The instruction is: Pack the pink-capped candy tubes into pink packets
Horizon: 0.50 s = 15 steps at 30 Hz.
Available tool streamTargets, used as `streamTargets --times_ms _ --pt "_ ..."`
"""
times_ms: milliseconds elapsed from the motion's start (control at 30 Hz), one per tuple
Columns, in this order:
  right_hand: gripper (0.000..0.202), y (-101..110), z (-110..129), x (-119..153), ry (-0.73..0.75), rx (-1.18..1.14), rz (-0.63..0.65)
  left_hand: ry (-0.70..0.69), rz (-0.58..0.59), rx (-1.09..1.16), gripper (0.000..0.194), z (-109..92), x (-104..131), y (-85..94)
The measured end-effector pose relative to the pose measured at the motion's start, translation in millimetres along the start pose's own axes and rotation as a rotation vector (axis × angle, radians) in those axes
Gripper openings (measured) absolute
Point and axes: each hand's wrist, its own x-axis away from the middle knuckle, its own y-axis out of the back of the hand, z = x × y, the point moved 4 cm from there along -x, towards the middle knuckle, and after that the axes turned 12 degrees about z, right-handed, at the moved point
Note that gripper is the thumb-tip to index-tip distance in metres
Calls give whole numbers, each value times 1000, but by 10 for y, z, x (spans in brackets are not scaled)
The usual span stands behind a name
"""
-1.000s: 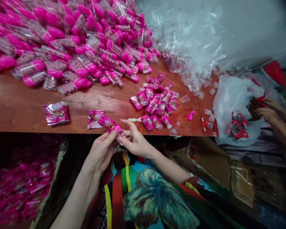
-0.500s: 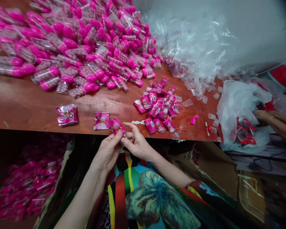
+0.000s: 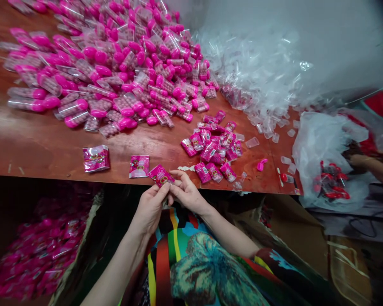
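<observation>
Two bare hands met just off the bench's (image 3: 44,155) near edge. The left hand (image 3: 152,205) was closed, thumb against fingers, on the lower end of a pink printed wrapper (image 3: 160,174); the right hand (image 3: 189,196) curled in beside it, but whether its grip pinched the wrapper or something beneath could not be told. The wrapper slanted from the fingertips up over that edge, its far end free.

Good handling here probably called for a light, steady pinch: the film looked thin, so squeezing hard risked creasing it, and pulling the two hands unevenly could have twisted it. Keeping the far end clear of the fingers seemed wise, as did holding both thumbs level.

Just left along the near edge lay a flat printed wrapper (image 3: 139,166), and farther left a stack of wrappers (image 3: 96,158); elbows and wrists needed to stay clear of both. To the right, near the same edge, sat a pile of pink packets (image 3: 213,146), close enough to be knocked by the right hand. Toward the far edge spread a heap of pink-capped candy tubes (image 3: 127,85).
</observation>
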Motion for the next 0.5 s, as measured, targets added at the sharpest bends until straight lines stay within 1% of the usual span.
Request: streamTargets --times_ms 133,200,233,267,300,333,400,500 --pt "48 40 -28 -6 -11 -53 18 -5 8 -50 28 -2 -2 -35" --pt "47 42 -5 27 -19 -44 29 -65 -50 -51 26 -68 1 -22" --pt "48 36 9 48 -26 -30 37 -118 -97 -51 32 -114 4 -9" --pt "49 26 21 69 -34 -16 52 -174 -146 -56 43 -160 9 6" --pt "52 11 31 88 -41 -6 72 -220 -182 -64 53 -199 13 15" --pt "55 -5 37 104 -43 1 93 -246 -199 -77 58 -224 13 18" --pt "58 -22 41 122 -31 7 106 -262 -202 -106 56 -240 8 12" --pt "51 1 26 121 0 20 32 -278 -216 -140 45 -219 11 1"
